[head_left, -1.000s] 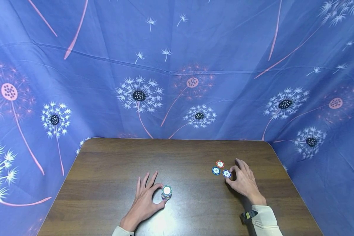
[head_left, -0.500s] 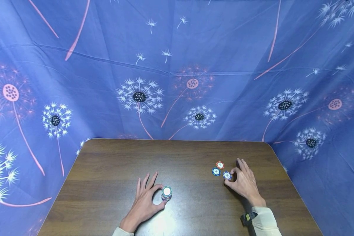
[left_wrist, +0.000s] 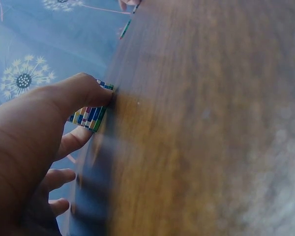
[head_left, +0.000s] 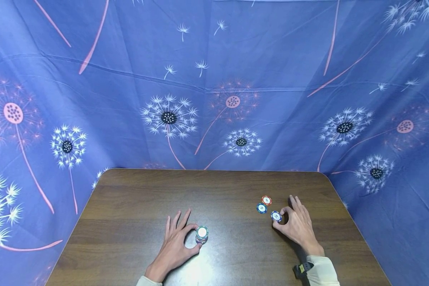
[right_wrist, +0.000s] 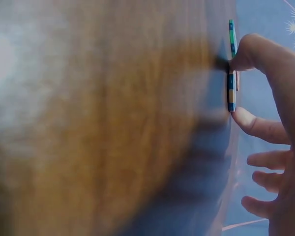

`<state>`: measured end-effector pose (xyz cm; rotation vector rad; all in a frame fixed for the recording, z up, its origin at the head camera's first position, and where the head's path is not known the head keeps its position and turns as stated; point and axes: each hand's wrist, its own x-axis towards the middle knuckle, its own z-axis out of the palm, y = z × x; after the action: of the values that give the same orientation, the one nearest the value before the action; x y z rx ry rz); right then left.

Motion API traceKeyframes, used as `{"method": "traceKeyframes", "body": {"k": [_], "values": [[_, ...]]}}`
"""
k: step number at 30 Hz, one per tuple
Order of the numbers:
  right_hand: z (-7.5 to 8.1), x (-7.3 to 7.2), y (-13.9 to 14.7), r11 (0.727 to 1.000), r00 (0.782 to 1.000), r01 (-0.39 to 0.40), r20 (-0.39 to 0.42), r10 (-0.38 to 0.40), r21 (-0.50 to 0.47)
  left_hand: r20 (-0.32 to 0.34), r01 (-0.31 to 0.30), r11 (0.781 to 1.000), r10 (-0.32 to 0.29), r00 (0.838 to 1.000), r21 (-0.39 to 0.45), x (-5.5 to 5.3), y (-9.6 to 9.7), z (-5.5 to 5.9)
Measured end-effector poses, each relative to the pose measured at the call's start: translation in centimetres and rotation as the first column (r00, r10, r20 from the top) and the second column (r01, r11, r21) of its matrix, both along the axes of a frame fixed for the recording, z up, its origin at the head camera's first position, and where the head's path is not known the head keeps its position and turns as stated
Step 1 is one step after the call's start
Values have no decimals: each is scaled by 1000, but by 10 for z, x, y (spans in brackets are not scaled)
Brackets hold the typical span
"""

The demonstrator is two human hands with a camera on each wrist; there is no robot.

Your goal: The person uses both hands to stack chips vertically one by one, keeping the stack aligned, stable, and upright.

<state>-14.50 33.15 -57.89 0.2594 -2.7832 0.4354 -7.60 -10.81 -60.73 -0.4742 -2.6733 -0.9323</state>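
Observation:
In the head view my left hand (head_left: 175, 247) grips a stack of poker chips (head_left: 201, 232) between thumb and index finger, its other fingers spread. The top chip is green-edged with a white centre. Striped edges of several stacked chips (left_wrist: 91, 116) show in the left wrist view, partly hidden by the thumb. On the right, my right hand (head_left: 299, 229) pinches a dark blue and white poker chip (head_left: 276, 216) by its edge, thumb and index finger on either side. Beyond it, a red chip (head_left: 266, 200) and a blue chip (head_left: 261, 208) lie flat, close together.
Everything sits on a brown wood-grain table (head_left: 136, 198) with rounded far corners. A blue dandelion-print cloth (head_left: 200, 51) hangs behind and at both sides. A dark watch-like band (head_left: 302, 269) is on the right wrist.
My right hand has drawn the blue and white chip slightly nearer and to the right, widening its gap from the red and blue chips. My left hand and the stack have stayed put.

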Motion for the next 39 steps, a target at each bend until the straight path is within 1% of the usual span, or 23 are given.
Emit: {"method": "traceKeyframes", "body": {"k": [4,10,21,29,36,39], "values": [[-2,4,1,1000,1000,4,-9,-4,-2,-11,-1,1000,1,1000,2,0,0,0],[-4,11,0,1000,1000,-4,-29,4,-7,7,0,1000,0,1000,-3,1,0,0],[-1,20,-9,999,999,-38,-36,36,-34,15,1,1000,-1,1000,-2,1,0,1],[4,25,-30,995,995,-85,-54,82,-49,38,0,1000,0,999,3,0,0,2],[5,32,-57,985,982,-171,-83,168,-36,35,-3,1000,3,999,-2,0,0,2],[7,32,-70,977,975,-208,-90,204,-39,27,-2,1000,2,1000,-7,0,0,2]]}}
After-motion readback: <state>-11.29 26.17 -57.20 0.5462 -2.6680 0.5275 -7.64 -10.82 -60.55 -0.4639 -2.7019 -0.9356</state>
